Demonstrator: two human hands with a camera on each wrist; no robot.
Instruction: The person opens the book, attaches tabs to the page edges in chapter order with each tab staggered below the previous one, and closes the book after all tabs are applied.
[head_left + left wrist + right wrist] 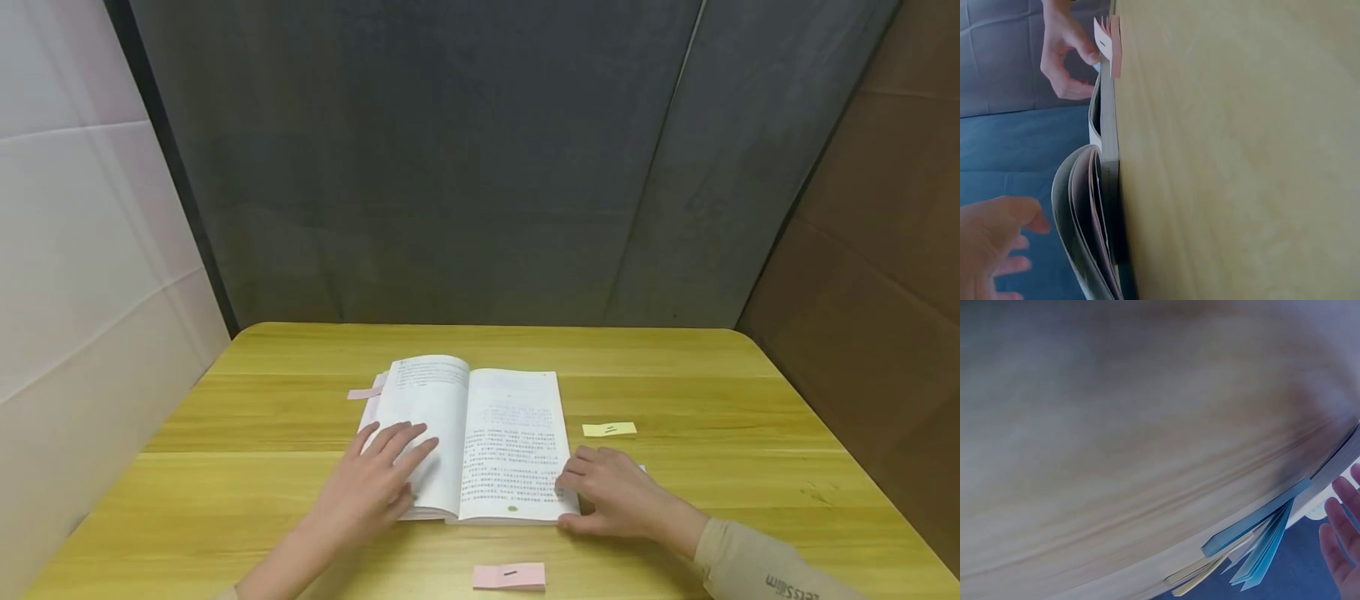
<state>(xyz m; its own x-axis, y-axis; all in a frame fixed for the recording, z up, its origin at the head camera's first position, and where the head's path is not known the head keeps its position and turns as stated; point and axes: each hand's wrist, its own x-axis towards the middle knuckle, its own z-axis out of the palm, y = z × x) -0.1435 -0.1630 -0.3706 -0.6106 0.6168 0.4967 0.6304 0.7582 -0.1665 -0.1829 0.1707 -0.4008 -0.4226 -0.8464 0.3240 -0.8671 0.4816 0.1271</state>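
An open book (517, 467) with printed pages lies on the table, its left-hand leaves bowed upward. Over the lower part of the left page (431, 408) my left hand (378, 479) is held with fingers spread; in the left wrist view it is apart from the curved leaves (1075, 206). At the lower right corner of the book is my right hand (618, 492), fingertips at the page edge and thumb by the bottom corner. A gap shows between that thumb and fingers in the left wrist view; whether they touch the page, I cannot tell.
A pink pad of paper strips (510, 576) lies in front of the book, and a yellow pad (609, 430) to its right. A blue pad (1254, 519) is mostly hidden behind my right hand. One pink strip (365, 392) sticks out of the book's left side.
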